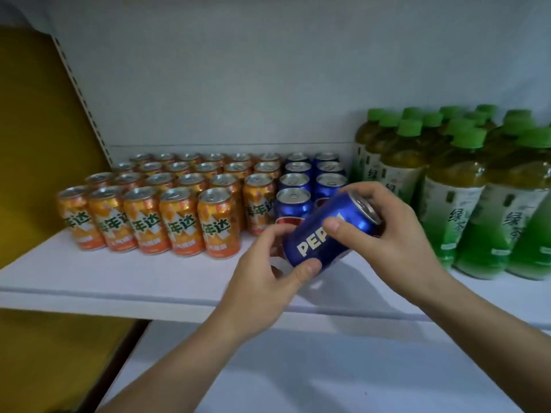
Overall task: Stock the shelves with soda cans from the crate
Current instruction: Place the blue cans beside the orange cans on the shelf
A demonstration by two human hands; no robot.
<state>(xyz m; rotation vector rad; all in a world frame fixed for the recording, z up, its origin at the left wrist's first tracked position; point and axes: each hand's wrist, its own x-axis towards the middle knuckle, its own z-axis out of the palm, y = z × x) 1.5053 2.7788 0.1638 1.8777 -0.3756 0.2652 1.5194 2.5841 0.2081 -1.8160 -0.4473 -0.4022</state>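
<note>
Blue Pepsi can (328,231) – tilted, both hands gripping

Room is left along the front of the shelf (89,272) before the orange cans (149,216), while the gap in front of the blue cans (295,186) is hemmed between those and the green bottles (453,198) and is filled by the tilted can (340,210) held in the left hand (262,275) and right hand (387,234).

Two bare hands meet at centre frame.
Left hand (262,272) pinches the base of a tilted blue metal soda can (316,245); right hand (387,231) curls round its top, forearms entering from the lower edge.
</note>
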